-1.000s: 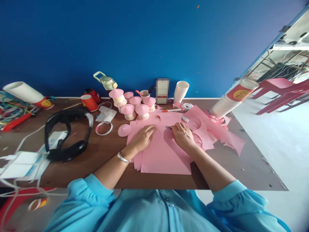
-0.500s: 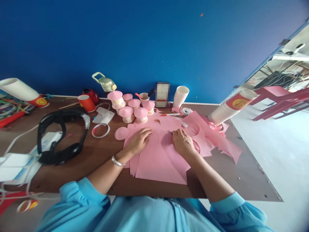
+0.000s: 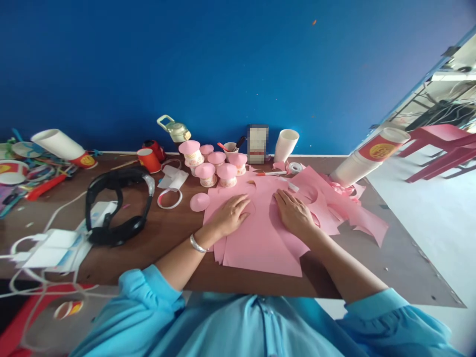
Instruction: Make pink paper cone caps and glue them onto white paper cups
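Observation:
Several sheets of pink paper [image 3: 260,248] lie stacked on the brown table, with a faint drawn circle on the top sheet. My left hand [image 3: 232,214] rests on the left part of the stack, fingers stretched out beside the circle. On the right side of the stack lies my right hand [image 3: 295,210], palm down with its fingers straight. No tool shows in either hand; what may lie under the right palm is hidden. Cut pink scraps [image 3: 334,208] spread out to the right of that hand. A pink paper cone [image 3: 200,202] sits at the left edge of the stack.
Behind the paper stand several small patterned cups with pink cone tops [image 3: 227,173], a red marker [image 3: 271,173], a tape roll [image 3: 295,167] and white cups [image 3: 287,144]. At left are a black headband device [image 3: 117,233], a white ring [image 3: 169,198] and cables. A blue wall closes the back.
My right hand has let go of a small pointed tool that stuck out from its fingers, and flattened on the paper. The whole view has shifted, so things appear farther right.

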Available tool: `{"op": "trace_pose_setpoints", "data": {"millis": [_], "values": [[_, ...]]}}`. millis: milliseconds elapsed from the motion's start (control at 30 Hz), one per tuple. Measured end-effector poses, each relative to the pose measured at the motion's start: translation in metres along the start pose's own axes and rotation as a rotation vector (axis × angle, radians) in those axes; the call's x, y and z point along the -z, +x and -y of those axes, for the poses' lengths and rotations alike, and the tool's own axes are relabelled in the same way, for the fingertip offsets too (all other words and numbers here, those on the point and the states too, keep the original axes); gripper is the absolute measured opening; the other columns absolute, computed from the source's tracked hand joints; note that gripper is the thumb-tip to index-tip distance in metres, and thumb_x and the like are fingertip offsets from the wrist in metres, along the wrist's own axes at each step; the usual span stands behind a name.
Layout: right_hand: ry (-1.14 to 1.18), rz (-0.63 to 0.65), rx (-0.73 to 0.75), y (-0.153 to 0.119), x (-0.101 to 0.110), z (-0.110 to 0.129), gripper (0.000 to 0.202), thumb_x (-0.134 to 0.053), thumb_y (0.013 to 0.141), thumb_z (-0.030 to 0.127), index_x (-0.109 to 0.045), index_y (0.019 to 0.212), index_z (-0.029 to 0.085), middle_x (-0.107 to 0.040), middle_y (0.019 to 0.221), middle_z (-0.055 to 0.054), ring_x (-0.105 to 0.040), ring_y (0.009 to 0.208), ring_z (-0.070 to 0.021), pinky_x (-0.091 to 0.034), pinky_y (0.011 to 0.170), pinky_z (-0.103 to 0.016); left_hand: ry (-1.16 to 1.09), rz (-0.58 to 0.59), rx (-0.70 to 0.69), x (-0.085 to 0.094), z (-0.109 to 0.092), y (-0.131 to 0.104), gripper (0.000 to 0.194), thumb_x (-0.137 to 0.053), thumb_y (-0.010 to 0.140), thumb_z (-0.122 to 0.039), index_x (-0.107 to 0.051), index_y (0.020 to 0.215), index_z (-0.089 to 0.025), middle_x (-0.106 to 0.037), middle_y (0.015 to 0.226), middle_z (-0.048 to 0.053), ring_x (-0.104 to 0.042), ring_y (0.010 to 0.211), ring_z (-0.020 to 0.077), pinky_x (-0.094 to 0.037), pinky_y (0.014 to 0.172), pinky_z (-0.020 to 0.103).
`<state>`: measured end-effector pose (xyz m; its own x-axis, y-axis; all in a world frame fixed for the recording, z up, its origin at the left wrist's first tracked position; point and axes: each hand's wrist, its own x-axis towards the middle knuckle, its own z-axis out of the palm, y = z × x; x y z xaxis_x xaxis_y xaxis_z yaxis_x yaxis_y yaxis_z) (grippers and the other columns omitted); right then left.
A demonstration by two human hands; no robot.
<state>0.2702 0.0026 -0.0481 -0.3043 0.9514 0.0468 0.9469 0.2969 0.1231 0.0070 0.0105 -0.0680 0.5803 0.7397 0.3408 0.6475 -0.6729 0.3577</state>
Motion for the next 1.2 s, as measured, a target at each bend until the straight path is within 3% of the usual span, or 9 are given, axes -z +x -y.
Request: {"op": "trace_pose_setpoints", "data": {"millis": [167, 300, 400, 600, 733, 933, 1067, 1200], "values": [[-0.023, -0.027, 0.012, -0.001, -0.005, -0.005, 0.041, -0.038, 0.102, 0.008, -0.057, 0.138, 0.006, -0.06, 0.143, -0.023, -0.057, 0.13, -0.0294, -0.049, 0.095, -0.038, -0.019, -0.013, 0.023, 0.0, 0.003, 0.002, 0.05, -0.056, 0.103, -0.032, -0.047, 0.149, -0.015, -0.056, 0.153, 0.02, -0.054, 0.143, 0.0313, -0.051, 0.117, 0.053], [-0.037, -0.021, -0.015, -0.002, -0.003, -0.006, 0.038, -0.037, 0.103, 0.01, -0.058, 0.135, 0.004, -0.061, 0.138, -0.025, -0.059, 0.126, -0.0305, -0.05, 0.09, -0.038, 0.047, -0.016, 0.039, 0.006, 0.002, 0.004, 0.045, -0.064, 0.097, -0.028, -0.056, 0.141, -0.017, -0.06, 0.147, 0.017, -0.059, 0.137, 0.0316, -0.054, 0.113, 0.051], [-0.036, -0.004, -0.042, -0.004, 0.0, -0.006, 0.037, -0.034, 0.105, 0.012, -0.059, 0.133, 0.007, -0.061, 0.137, -0.022, -0.058, 0.125, -0.0297, -0.049, 0.087, -0.037, 0.16, -0.019, 0.085, 0.015, -0.003, 0.005, 0.037, -0.066, 0.094, -0.022, -0.063, 0.131, -0.02, -0.065, 0.139, 0.014, -0.064, 0.126, 0.0315, -0.06, 0.102, 0.048], [-0.032, 0.071, -0.066, -0.009, 0.012, -0.01, 0.032, -0.039, 0.104, 0.012, -0.067, 0.12, 0.013, -0.068, 0.113, -0.018, -0.062, 0.106, -0.0285, -0.047, 0.073, -0.033, 0.315, 0.166, 0.132, 0.035, -0.022, 0.004, 0.04, -0.073, 0.089, -0.03, -0.063, 0.127, -0.02, -0.071, 0.121, 0.013, -0.067, 0.11, 0.0326, -0.061, 0.081, 0.042], [-0.031, 0.122, -0.001, -0.01, 0.021, -0.013, 0.04, -0.039, 0.101, 0.006, -0.063, 0.133, 0.014, -0.067, 0.114, -0.018, -0.063, 0.105, -0.0285, -0.044, 0.064, -0.032, 0.325, 0.276, 0.114, 0.044, -0.034, -0.001, 0.035, -0.072, 0.088, -0.025, -0.063, 0.122, -0.021, -0.07, 0.118, 0.012, -0.067, 0.109, 0.0316, -0.06, 0.081, 0.042], [-0.002, 0.128, 0.116, -0.006, 0.028, -0.017, 0.039, -0.045, 0.095, 0.0, -0.067, 0.123, 0.017, -0.068, 0.107, -0.013, -0.064, 0.097, -0.0233, -0.045, 0.068, -0.03, 0.235, 0.352, 0.094, 0.054, -0.036, -0.005, 0.027, -0.072, 0.083, -0.018, -0.064, 0.108, -0.024, -0.071, 0.113, 0.008, -0.069, 0.106, 0.028, -0.058, 0.085, 0.039], [0.022, 0.092, 0.174, -0.008, 0.034, -0.009, 0.032, -0.044, 0.099, 0.006, -0.069, 0.116, 0.017, -0.069, 0.102, -0.012, -0.064, 0.092, -0.0229, -0.044, 0.068, -0.031, 0.181, 0.385, 0.14, 0.057, -0.033, -0.004, 0.018, -0.067, 0.081, -0.013, -0.062, 0.096, -0.023, -0.073, 0.102, 0.006, -0.07, 0.097, 0.026, -0.056, 0.081, 0.038], [0.054, 0.03, 0.251, -0.021, 0.037, 0.007, 0.028, -0.044, 0.103, 0.014, -0.07, 0.114, 0.019, -0.069, 0.113, -0.012, -0.064, 0.1, -0.0232, -0.044, 0.069, -0.032, 0.173, 0.381, 0.164, 0.057, -0.036, -0.004, 0.015, -0.065, 0.082, -0.014, -0.06, 0.092, -0.023, -0.071, 0.103, 0.006, -0.068, 0.099, 0.0263, -0.056, 0.081, 0.037]]}}
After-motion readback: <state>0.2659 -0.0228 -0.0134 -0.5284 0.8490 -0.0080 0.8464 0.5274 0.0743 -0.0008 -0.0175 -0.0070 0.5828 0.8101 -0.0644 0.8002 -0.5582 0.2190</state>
